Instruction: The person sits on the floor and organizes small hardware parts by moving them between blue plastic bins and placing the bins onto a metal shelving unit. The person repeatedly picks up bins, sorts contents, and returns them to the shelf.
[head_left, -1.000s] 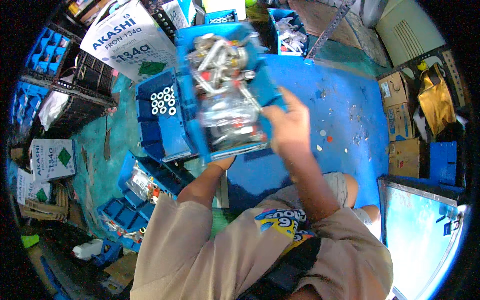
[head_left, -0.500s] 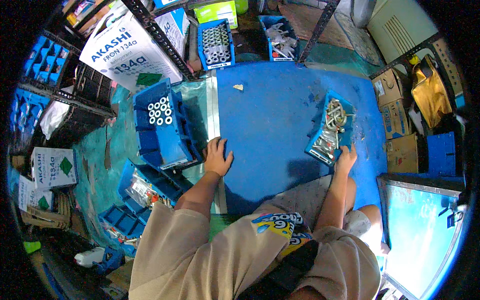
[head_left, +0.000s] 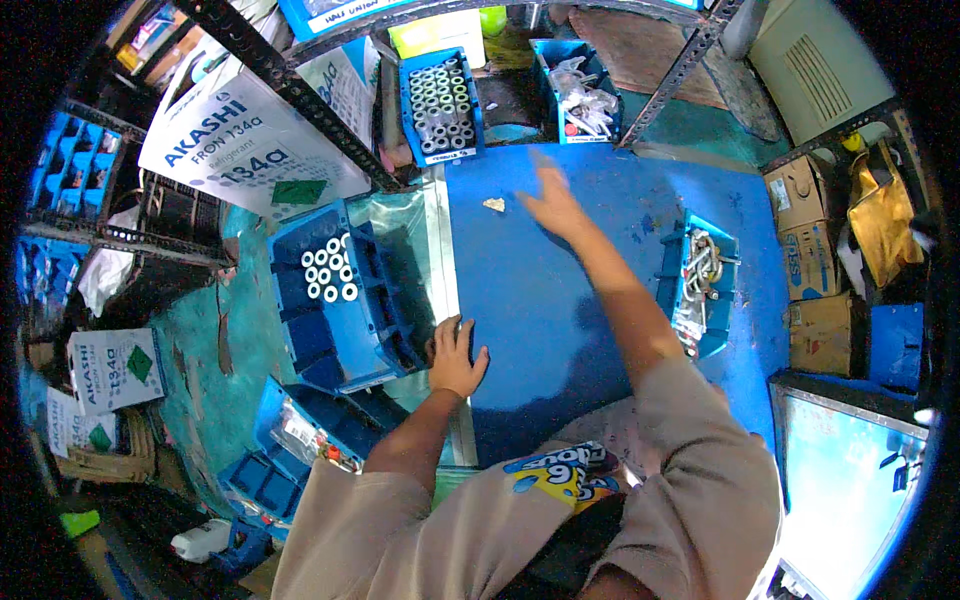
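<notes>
My left hand (head_left: 456, 360) rests open on the table at the blue mat's left edge, beside a stack of blue bins (head_left: 365, 330) with white rings (head_left: 323, 275) in the top one. My right hand (head_left: 550, 205) reaches forward over the blue mat (head_left: 540, 300), fingers apart and slightly blurred, beside a small pale scrap (head_left: 494, 205). A blue bin (head_left: 715, 320) of metal fittings and bags lies on the mat to the right. At the back stand a bin of white tubular pieces (head_left: 440, 105) and one of bagged parts (head_left: 583, 100).
Metal shelving (head_left: 675, 75) frames the back. Large white cartons (head_left: 250, 130) stand back left, with smaller ones (head_left: 115, 370) lower left. More blue bins (head_left: 290, 450) lie beside my left forearm. Brown boxes (head_left: 815, 330) and a pale framed panel (head_left: 850, 480) line the right side.
The bin of fittings was lifted, then set down on the right. My right hand has let go of it and moved forward. My left hand has come onto the table.
</notes>
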